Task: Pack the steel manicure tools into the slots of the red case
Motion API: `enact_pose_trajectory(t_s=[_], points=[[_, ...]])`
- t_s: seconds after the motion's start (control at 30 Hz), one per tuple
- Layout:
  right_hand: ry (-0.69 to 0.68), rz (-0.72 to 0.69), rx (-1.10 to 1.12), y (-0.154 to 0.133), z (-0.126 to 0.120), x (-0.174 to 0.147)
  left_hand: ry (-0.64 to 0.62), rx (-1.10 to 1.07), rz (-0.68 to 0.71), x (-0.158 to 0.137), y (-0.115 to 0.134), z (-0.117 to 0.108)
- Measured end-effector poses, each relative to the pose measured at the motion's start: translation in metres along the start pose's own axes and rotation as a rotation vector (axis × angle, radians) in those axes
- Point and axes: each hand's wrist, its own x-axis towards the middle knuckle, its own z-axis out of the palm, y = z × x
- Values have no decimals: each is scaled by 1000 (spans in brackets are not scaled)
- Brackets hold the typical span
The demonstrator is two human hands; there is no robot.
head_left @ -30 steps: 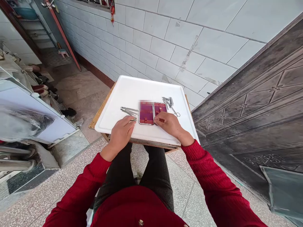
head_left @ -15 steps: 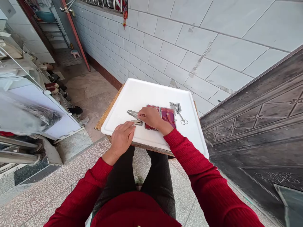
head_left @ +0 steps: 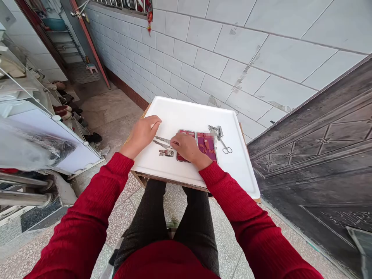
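Observation:
On the white tray [head_left: 186, 108] lies an opened manicure case [head_left: 207, 144] with a dark red lining. My right hand [head_left: 187, 147] reaches over its left half, fingertips closed at the right end of some slim metal manicure tools [head_left: 162, 141]; their exact kind is too small to make out. Just below them, small nail clippers [head_left: 166, 153] rest side by side. My left hand [head_left: 143, 133] is over the tray's left edge, holding nothing, thumb apart from the loosely bent fingers. To the case's right are small scissors [head_left: 226, 148] and more metal clippers [head_left: 216, 131].
The tray sits on a wooden stand [head_left: 141, 178] in front of my legs. A tiled wall [head_left: 186, 73] rises behind it, and a dark carved panel [head_left: 319, 155] borders the right. Shoes [head_left: 65, 110] and a white shelf unit [head_left: 52, 135] stand at left.
My left hand has left the nail clippers and moved up and left to the tray's edge, uncovering them. My right hand stays at the slim tools. The view has shifted slightly.

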Motion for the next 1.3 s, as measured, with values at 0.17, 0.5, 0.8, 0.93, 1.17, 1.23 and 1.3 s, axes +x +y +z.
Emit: enact_pose_trajectory(t_s=[0.17,0.5,0.8,0.93,1.17,1.23,1.3], points=[[38,40,-7,6,3,0,-62,-57,-118,48,-14,40],[-34,37,-102,2,6,-1,-134,61,-164,38,-24,67],[-111,65,-318,-11,5,2,-180,129,-157,38,-17,66],[-80,109,-328,-9,9,4,-187,145,-173,38,-17,66],[-49,112,-319,-7,7,4,-191,142,-183,39,-18,66],[-56,97,-309,-8,4,5,-187,143,-185,40,-19,67],[-62,77,-291,-9,3,5,-179,138,-186,40,-21,68]])
